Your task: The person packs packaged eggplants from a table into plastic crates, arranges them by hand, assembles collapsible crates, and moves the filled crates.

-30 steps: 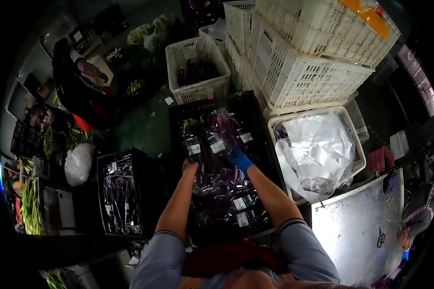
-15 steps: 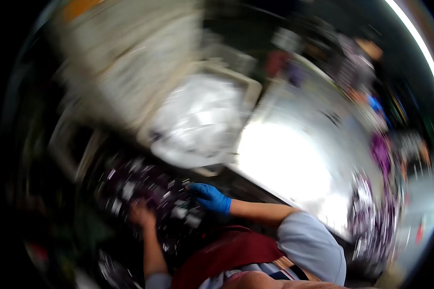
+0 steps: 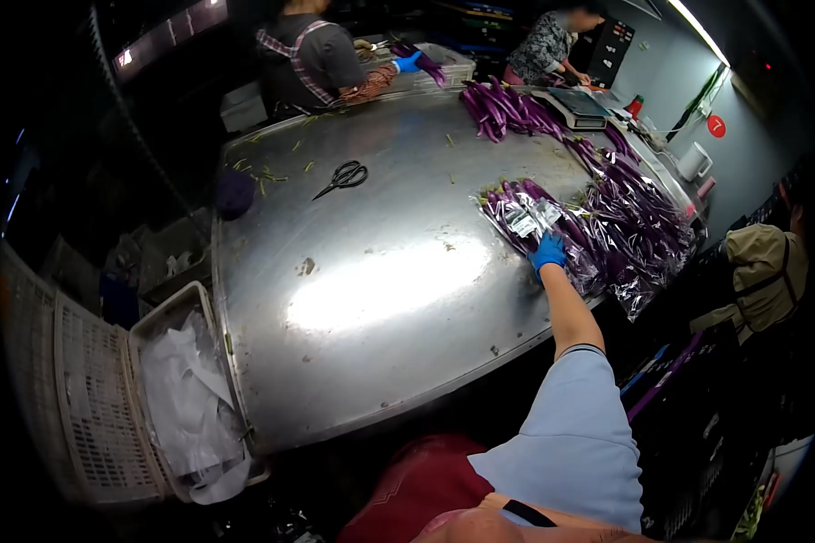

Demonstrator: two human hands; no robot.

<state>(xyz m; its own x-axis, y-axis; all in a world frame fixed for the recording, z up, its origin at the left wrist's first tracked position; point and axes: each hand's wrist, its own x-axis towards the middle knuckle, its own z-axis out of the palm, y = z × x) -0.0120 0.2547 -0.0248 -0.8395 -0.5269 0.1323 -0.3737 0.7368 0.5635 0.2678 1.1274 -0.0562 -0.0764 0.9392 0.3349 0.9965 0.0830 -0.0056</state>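
Note:
My right hand [image 3: 548,252], in a blue glove, reaches across the metal table [image 3: 398,208] to a clear bag of long purple eggplants [image 3: 522,204] with white labels. Its fingers are closed on the near side of the bag, partly hidden by the glove. Against this bag on the right lies a heap of other bagged eggplants [image 3: 638,222]. My left hand is out of view.
Loose eggplants [image 3: 503,110] lie at the far edge near a scale [image 3: 572,106]. Black scissors [image 3: 343,177] rest on the table. A crate with white plastic [image 3: 186,389] stands at left. Two people work beyond; a gloved hand [image 3: 408,62] holds eggplants.
My view has swung from the dark bagged eggplants beside the crate to the table. My right hand has moved onto a bag there, and my left hand has left the view.

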